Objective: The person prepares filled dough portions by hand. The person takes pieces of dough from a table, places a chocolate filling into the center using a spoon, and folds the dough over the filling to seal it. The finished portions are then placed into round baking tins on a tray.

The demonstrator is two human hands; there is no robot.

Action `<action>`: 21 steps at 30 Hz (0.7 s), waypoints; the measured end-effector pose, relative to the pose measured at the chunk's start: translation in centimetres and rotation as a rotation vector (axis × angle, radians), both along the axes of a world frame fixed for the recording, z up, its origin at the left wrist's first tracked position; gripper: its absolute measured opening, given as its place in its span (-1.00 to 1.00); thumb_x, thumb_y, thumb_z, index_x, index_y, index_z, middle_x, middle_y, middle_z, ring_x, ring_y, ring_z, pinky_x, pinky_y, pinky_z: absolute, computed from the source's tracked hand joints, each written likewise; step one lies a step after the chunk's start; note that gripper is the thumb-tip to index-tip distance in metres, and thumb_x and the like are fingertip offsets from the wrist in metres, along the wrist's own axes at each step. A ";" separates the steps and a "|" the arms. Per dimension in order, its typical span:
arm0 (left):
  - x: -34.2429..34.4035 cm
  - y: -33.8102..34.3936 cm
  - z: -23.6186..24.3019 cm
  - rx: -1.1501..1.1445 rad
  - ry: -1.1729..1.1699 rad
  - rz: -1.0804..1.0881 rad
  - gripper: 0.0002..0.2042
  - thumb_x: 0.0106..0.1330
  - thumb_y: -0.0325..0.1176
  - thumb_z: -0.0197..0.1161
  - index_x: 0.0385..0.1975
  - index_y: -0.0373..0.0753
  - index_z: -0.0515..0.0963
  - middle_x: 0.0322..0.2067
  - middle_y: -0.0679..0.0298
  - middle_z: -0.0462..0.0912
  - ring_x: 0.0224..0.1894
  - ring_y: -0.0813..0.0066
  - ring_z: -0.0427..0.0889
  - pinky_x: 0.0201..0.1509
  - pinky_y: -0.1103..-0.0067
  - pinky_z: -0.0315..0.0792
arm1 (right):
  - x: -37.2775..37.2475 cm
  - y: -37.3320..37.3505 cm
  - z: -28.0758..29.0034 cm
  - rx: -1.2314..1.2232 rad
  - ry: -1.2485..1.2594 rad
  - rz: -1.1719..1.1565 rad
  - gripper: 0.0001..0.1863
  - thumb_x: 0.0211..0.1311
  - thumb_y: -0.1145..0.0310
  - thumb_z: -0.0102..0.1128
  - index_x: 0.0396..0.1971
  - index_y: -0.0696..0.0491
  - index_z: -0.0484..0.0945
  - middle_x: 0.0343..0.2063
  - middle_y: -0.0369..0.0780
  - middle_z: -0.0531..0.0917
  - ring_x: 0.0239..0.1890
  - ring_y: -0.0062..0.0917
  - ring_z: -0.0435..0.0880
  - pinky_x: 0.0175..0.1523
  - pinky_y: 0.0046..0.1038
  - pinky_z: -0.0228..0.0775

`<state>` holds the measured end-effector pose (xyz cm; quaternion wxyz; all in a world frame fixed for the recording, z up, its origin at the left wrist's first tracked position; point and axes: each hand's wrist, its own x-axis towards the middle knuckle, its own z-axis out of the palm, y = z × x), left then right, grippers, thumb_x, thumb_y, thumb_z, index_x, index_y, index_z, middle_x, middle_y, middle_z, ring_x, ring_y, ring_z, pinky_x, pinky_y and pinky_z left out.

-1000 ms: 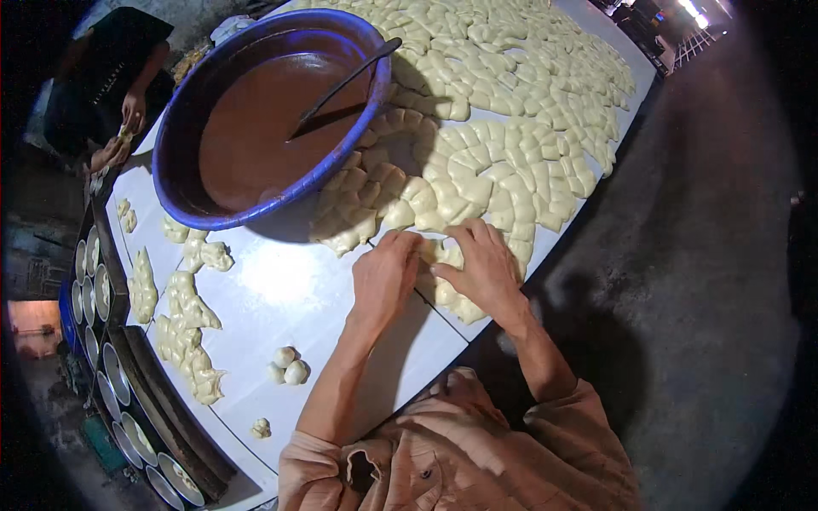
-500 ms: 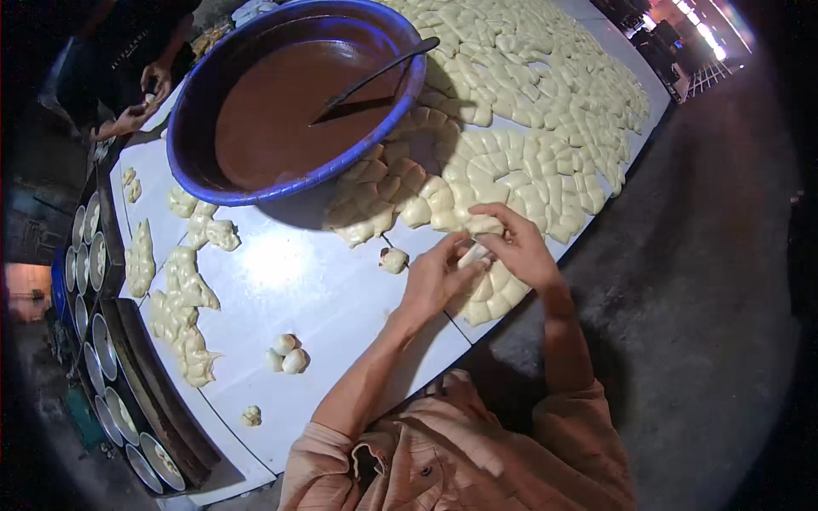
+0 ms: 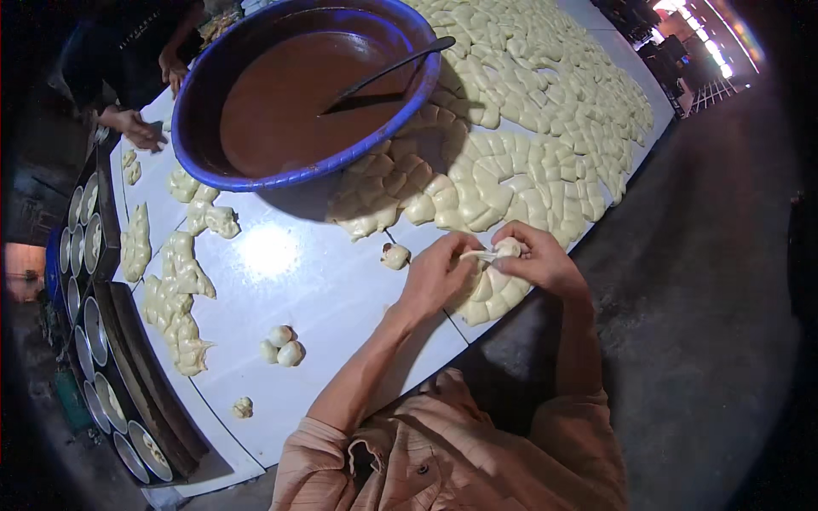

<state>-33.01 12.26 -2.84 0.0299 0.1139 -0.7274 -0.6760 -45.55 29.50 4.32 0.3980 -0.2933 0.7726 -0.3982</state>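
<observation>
My left hand (image 3: 439, 272) pinches one end of a stretched pale dough strand over the sheet of dough pieces (image 3: 490, 298) at the table's near right edge. My right hand (image 3: 537, 264) grips a rounded lump of dough (image 3: 507, 247) joined to that strand. Just left of my hands lies a small dough lump with a brown patch (image 3: 394, 255). Farther left on the white tiled table (image 3: 298, 238) are three smooth whitish balls (image 3: 288, 353) and loose dough masses (image 3: 179, 302).
A blue tub (image 3: 264, 183) of brown liquid holds a dark ladle (image 3: 396, 64). Dough pieces (image 3: 545, 94) spread over the back right. Metal tins (image 3: 98, 332) line the left edge in dark trays. Another person's hand (image 3: 136, 128) is at the upper left. A floor (image 3: 699, 298) runs along the right.
My hands lifted dough off the table and drew it into a strand, shifting right. The brown-patched lump has come into view beside them. The other person's hands have moved apart.
</observation>
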 end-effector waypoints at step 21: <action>2.4 -2.6 0.1 -0.572 0.117 -0.140 -0.56 0.21 -0.19 0.32 0.07 -0.22 0.52 0.03 0.00 0.56 0.04 0.02 0.54 0.04 0.22 0.41 | 4.2 0.6 5.0 -0.756 -0.473 -0.157 -0.55 0.09 0.28 0.38 -0.09 0.25 0.51 -0.22 -0.19 0.62 -0.17 -0.53 0.63 -0.05 -0.54 0.46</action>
